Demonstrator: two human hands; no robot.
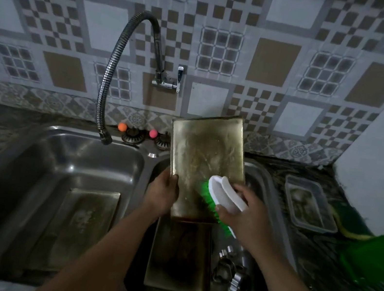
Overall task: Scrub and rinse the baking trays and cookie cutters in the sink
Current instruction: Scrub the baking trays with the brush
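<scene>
Over the right basin a soiled metal baking tray (205,158) stands tilted on end. My left hand (162,192) grips its lower left edge. My right hand (245,212) grips a white scrub brush (224,193) whose green bristles press on the tray's lower right face. A second tray (180,256) lies flat in the right basin under it. Several metal cookie cutters (233,275) lie beside it on the right. A third tray (80,225) rests in the left basin.
A flexible hose faucet (114,72) curves from the wall and ends over the left basin (28,167). A clear plastic container (308,204) and a green object (379,253) sit on the right counter. Two small balls (122,127) sit behind the sink.
</scene>
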